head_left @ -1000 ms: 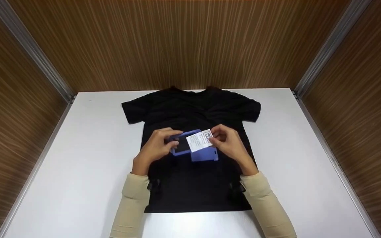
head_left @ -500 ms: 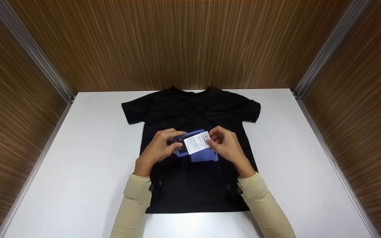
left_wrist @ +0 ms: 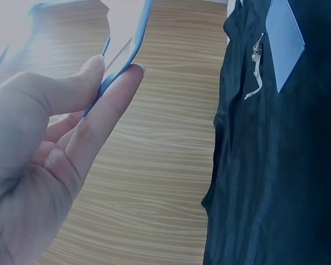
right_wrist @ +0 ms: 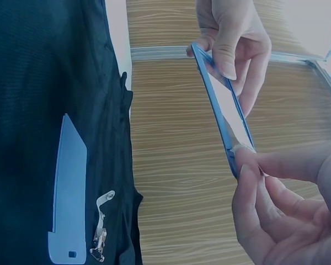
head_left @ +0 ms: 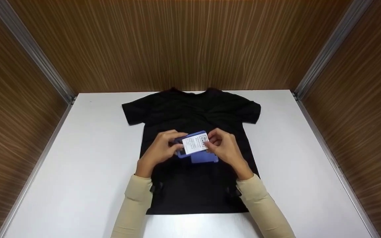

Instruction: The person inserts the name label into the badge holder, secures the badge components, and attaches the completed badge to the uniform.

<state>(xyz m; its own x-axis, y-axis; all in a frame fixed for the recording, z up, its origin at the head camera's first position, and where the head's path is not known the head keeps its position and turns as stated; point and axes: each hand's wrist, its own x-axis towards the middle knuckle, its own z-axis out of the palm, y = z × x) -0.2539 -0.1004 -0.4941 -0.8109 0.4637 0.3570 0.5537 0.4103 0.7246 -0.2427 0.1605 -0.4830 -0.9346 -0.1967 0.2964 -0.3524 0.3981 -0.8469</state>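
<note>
My left hand (head_left: 159, 147) grips one end of a blue badge-holder frame (right_wrist: 216, 107), thumb on one face and fingers on the other. A white card printed "ID CARD" (head_left: 191, 144) lies along the frame's opening; in the head view the blue rim shows around much of it. With thumb and fingertips my right hand (head_left: 227, 146) pinches the card's right end, at the frame's edge. Below them a flat blue cover piece (head_left: 205, 157) rests on a black T-shirt (head_left: 197, 191). How deep the card sits in the frame I cannot tell.
A small metal clip with a pale strap (right_wrist: 101, 227) lies on the shirt beside the cover piece. The shirt is spread on a white table (head_left: 78, 165). Wood-patterned panels (head_left: 190, 46) enclose the back and both sides.
My right hand has moved the card left and slightly down, so that it covers more of the frame. The frame has shifted a little to the right in my left hand.
</note>
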